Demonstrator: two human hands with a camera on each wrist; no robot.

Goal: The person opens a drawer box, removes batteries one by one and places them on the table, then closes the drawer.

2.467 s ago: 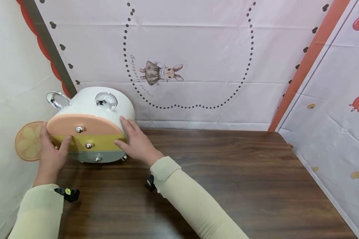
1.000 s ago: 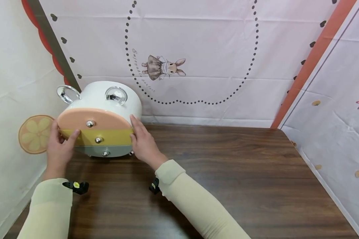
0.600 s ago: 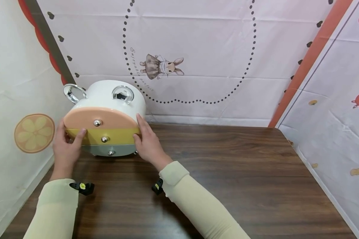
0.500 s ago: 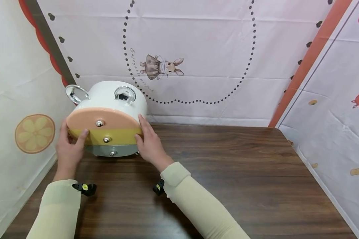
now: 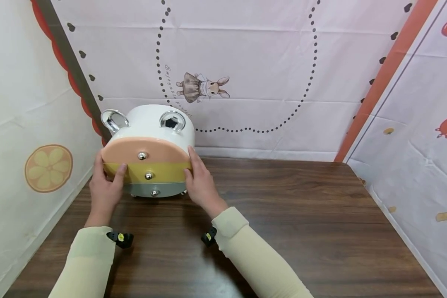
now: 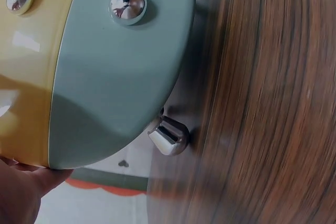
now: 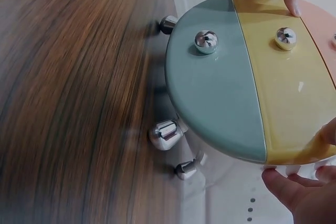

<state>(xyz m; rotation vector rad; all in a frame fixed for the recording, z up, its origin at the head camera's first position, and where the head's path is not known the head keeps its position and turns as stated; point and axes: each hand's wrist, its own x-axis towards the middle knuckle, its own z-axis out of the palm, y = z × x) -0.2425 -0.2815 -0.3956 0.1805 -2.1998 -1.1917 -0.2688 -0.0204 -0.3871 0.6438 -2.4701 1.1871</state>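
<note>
A small oval three-drawer storage box (image 5: 156, 120) stands toward the back left of the table, with a white shell and two chrome ring ears on top. Its drawer fronts are peach, yellow and grey-green, each with a round silver knob. My left hand (image 5: 106, 192) holds its left side, thumb on the yellow drawer front (image 5: 134, 174). On the opposite side my right hand (image 5: 205, 188) grips the edge, thumb at the front and fingers along the shell. Silver feet (image 7: 167, 135) show under the box in the right wrist view, close to the tabletop; whether all touch it I cannot tell.
The brown wood-grain table (image 5: 301, 219) stretches out to the right. Printed cloth walls (image 5: 246, 62) close off the back, left and right sides. A black wrist camera (image 5: 121, 239) sits at the left cuff, another (image 5: 209, 236) at the right.
Both hands have carried or slid the storage box to the right, away from the left wall. Their hold looks the same, and all drawers stay closed.
</note>
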